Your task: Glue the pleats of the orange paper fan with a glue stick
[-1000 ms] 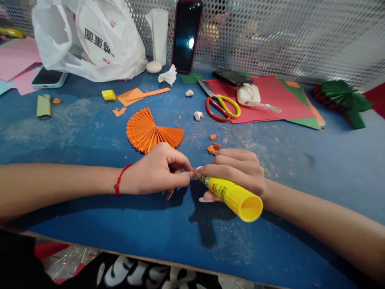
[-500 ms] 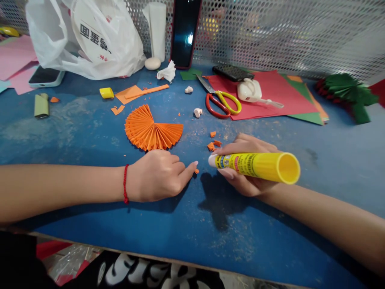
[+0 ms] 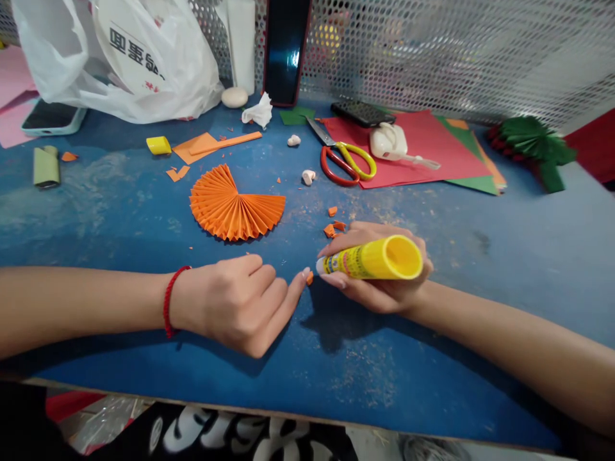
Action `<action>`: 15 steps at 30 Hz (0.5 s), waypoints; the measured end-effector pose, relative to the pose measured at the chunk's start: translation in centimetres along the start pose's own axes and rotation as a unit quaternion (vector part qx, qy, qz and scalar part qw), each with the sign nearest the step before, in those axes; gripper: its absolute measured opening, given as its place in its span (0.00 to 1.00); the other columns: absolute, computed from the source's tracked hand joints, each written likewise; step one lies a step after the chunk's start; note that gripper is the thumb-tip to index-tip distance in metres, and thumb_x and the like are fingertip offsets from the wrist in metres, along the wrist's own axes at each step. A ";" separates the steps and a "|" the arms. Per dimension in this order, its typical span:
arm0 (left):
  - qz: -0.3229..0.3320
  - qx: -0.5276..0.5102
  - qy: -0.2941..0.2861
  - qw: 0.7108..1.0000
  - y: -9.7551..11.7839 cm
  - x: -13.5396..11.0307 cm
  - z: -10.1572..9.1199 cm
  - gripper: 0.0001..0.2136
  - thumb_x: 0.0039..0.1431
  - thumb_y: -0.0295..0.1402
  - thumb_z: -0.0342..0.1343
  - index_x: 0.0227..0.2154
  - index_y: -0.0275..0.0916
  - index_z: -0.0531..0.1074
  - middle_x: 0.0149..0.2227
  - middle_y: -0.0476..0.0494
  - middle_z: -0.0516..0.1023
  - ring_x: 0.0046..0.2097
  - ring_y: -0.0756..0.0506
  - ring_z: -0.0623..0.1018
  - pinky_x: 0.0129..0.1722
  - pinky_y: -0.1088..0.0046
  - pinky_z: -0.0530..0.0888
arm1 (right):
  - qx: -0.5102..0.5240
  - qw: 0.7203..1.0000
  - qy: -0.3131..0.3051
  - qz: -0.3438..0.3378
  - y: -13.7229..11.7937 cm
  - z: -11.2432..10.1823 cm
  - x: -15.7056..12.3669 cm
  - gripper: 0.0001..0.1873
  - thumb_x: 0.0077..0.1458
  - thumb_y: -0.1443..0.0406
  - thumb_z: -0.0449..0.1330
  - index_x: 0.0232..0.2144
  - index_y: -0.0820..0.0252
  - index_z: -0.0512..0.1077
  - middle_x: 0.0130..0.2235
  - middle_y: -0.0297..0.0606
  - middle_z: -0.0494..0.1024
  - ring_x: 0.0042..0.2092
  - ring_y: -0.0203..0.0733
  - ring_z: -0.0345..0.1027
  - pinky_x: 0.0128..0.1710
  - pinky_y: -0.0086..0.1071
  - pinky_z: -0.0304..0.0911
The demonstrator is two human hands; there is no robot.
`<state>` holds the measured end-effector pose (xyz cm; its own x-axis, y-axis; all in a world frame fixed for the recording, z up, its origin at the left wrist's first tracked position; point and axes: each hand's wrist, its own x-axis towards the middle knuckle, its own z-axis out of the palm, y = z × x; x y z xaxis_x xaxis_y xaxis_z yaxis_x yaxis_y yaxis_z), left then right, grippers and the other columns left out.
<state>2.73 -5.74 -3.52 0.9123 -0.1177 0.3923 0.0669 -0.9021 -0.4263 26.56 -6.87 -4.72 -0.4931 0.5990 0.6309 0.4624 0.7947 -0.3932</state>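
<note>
My right hand point(image 3: 379, 282) grips a yellow glue stick point(image 3: 369, 259), held nearly level with its white tip pointing left. That tip is right beside a tiny orange paper scrap point(image 3: 310, 278) on the blue table point(image 3: 144, 218). My left hand point(image 3: 237, 304), with a red cord at the wrist, rests on the table with one fingertip pressing on that scrap. A pleated orange paper fan point(image 3: 233, 206) lies flat just beyond my left hand.
More orange scraps point(image 3: 334, 227) lie near my right hand. Red-and-yellow scissors point(image 3: 343, 160), red and green paper sheets point(image 3: 432, 150), a white plastic bag point(image 3: 125, 57), phones and a green paper fan point(image 3: 533, 144) sit further back. A perforated metal screen closes off the far side.
My right hand drew the glue stick off the scrap, swung it level, then brought its tip back beside the scrap. My left hand flattened and now pins the scrap with one fingertip.
</note>
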 end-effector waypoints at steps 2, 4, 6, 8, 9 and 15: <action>0.028 -0.005 0.030 0.999 0.1 0.0 -0.2 0.12 0.63 0.28 0.52 0.38 0.25 0.78 0.20 0.48 0.70 0.20 0.51 0.67 0.17 0.71 0.59 | 0.026 0.999 0.010 -0.039 -0.2 0.3 0.1 0.08 0.60 0.61 0.61 0.31 0.58 0.68 0.25 0.35 0.77 0.25 0.36 0.68 0.26 0.31 0.64; 0.030 -0.026 0.021 0.999 0.0 0.1 -0.3 0.10 0.63 0.26 0.52 0.35 0.29 0.79 0.20 0.48 0.70 0.20 0.51 0.67 0.18 0.71 0.60 | 0.038 0.998 -0.008 -0.047 -0.3 0.7 0.2 0.09 0.61 0.61 0.59 0.30 0.58 0.68 0.25 0.35 0.76 0.25 0.36 0.67 0.26 0.32 0.64; 0.019 -0.042 0.005 0.999 -0.2 0.3 -0.4 0.09 0.62 0.26 0.53 0.31 0.32 0.79 0.18 0.50 0.68 0.19 0.51 0.66 0.17 0.71 0.60 | 0.042 0.997 -0.037 -0.046 -0.2 0.9 0.3 0.10 0.62 0.60 0.59 0.29 0.58 0.67 0.26 0.36 0.77 0.25 0.36 0.68 0.27 0.32 0.64; 0.014 -0.049 0.002 0.999 -0.3 0.5 -0.4 0.10 0.62 0.26 0.54 0.27 0.35 0.78 0.17 0.51 0.66 0.18 0.51 0.65 0.17 0.71 0.59 | 0.039 0.996 -0.061 -0.046 0.0 1.0 0.4 0.10 0.61 0.60 0.60 0.30 0.59 0.68 0.27 0.37 0.77 0.26 0.36 0.69 0.27 0.32 0.63; 0.012 -0.051 0.004 0.999 -0.4 0.5 -0.4 0.11 0.62 0.26 0.54 0.25 0.35 0.77 0.16 0.51 0.65 0.18 0.51 0.65 0.16 0.71 0.58 | 0.036 0.996 -0.071 -0.046 0.0 1.0 0.4 0.11 0.60 0.60 0.61 0.30 0.59 0.68 0.28 0.37 0.78 0.26 0.36 0.69 0.27 0.31 0.63; 0.002 -0.062 0.008 0.998 -0.3 0.4 -0.2 0.11 0.61 0.26 0.55 0.23 0.35 0.75 0.16 0.52 0.63 0.18 0.51 0.63 0.17 0.69 0.57 | 0.062 0.991 -0.102 -0.051 0.0 0.8 0.6 0.11 0.62 0.60 0.60 0.29 0.61 0.68 0.27 0.38 0.77 0.26 0.36 0.68 0.27 0.31 0.62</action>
<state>2.98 -5.60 -3.04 0.9062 -0.1277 0.4031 0.0110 -0.9459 -0.3243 25.67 -6.38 -4.91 -0.6777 0.5116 0.5281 0.3137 0.8508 -0.4216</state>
